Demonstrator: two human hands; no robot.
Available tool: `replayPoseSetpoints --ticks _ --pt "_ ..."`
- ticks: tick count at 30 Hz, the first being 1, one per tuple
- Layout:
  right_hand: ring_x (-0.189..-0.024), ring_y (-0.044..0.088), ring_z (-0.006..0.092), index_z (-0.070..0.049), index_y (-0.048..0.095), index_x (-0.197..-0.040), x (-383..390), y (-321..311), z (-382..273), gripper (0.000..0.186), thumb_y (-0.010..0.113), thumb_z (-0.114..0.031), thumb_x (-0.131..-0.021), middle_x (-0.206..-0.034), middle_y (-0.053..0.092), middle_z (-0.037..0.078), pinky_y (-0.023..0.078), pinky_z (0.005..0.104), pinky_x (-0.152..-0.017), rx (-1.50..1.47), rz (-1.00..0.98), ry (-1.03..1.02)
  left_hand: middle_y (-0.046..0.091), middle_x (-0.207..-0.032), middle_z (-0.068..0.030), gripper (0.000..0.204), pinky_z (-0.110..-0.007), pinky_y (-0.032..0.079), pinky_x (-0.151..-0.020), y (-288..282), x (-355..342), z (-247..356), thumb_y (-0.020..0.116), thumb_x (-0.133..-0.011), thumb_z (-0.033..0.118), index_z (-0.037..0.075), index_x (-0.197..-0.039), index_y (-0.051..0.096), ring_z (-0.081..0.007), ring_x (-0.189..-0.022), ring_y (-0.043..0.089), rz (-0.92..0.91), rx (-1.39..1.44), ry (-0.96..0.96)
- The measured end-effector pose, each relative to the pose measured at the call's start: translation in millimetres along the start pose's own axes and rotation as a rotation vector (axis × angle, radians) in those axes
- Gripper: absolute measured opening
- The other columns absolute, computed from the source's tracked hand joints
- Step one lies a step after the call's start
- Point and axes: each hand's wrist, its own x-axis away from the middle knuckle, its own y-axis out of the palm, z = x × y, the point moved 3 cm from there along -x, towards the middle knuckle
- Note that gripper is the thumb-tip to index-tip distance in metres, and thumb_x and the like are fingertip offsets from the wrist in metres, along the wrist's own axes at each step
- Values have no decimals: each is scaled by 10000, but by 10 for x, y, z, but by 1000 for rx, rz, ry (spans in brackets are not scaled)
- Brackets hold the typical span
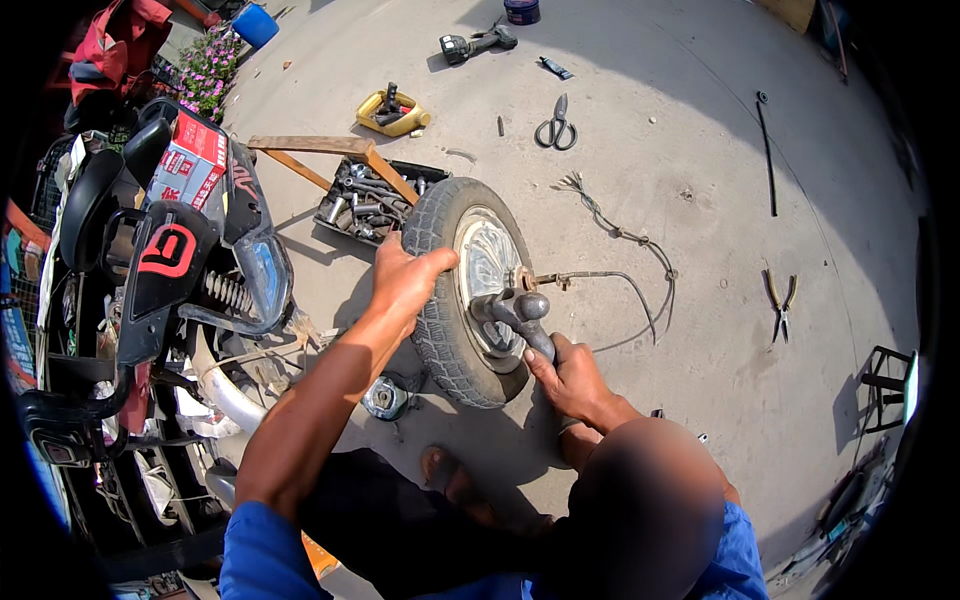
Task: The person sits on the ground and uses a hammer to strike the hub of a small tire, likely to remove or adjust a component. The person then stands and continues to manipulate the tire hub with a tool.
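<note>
A wheel with a black tyre point(434, 335) and silver hub point(480, 245) stands upright in front of me, with cables point(598, 274) running from its axle. My left hand point(410, 270) grips the tyre's upper left, thumb over the sidewall. My right hand point(567, 378) is closed on the handle of a metal hammer point(515, 310), whose head is held at the hub's right face, partly hiding it; I cannot tell whether it touches.
A scooter point(175, 260) stands at the left, beside a toolbox of sockets point(360, 205) and a wooden frame point(310, 143). A yellow container point(408, 121), power tool point(460, 47), scissors point(555, 128), pliers point(781, 305) and long bar point(766, 155) lie on the concrete ground point(700, 380).
</note>
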Motion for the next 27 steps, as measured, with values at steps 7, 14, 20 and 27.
replayPoseSetpoints --ticks 7,14,20,27 --pt "-554 495 109 24 575 -871 102 -110 75 431 605 -373 -1037 -596 532 40 407 328 -496 -503 323 -75 706 -1047 -164 478 -358 576 -785 31 -40 32 740 -763 69 -101 -1189 603 -229 -865 702 12 8 6" --pt "-629 625 492 44 588 -874 -83 34 61 503 613 -443 -998 -671 621 292 485 525 -599 -40 29 18 701 -1021 -156 471 -358 576 -773 13 2 25 740 -762 67 -109 -1178 603 -231 -856 699 3 -19 -40" --pt "-558 600 315 43 601 -871 -27 90 221 535 607 -474 -1009 -622 594 202 481 468 -571 -212 49 84 704 -1009 -161 467 -363 577 -760 30 39 131 750 -747 79 -114 -1150 614 -235 -848 702 29 45 -56" --pt "-483 510 99 -4 604 -872 259 -47 376 425 595 -393 -1044 -614 549 23 419 297 -431 -717 172 186 709 -944 -207 355 -389 583 -698 53 -140 223 745 -728 61 -137 -1014 676 -271 -769 712 42 81 -175"
